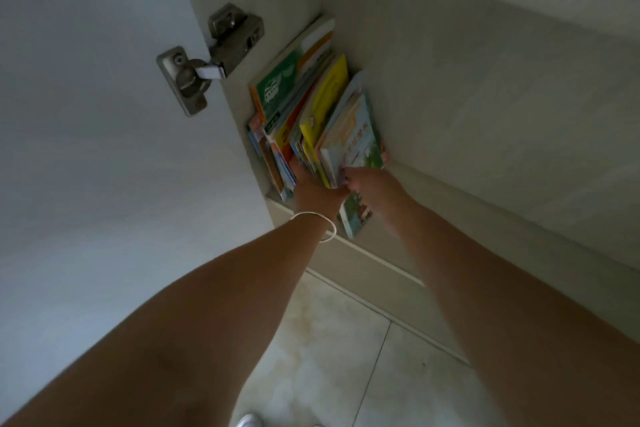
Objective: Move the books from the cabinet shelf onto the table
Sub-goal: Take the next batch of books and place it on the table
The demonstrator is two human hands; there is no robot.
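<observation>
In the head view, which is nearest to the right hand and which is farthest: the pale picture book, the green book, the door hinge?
From the right hand:
1. The pale picture book, at the right end of the row, touching the fingers.
2. The green book, deeper in the cabinet, to the left.
3. The door hinge, on the door at far left.

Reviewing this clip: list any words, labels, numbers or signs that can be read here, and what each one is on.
None can be read with confidence.
Front book beside the right hand: large reddish characters on the cover, too blurred to read.
Green-covered book: white emblem and small print, too blurred.
Book spines by the left hand: markings too small.
Door hinge: no marking visible.
</observation>
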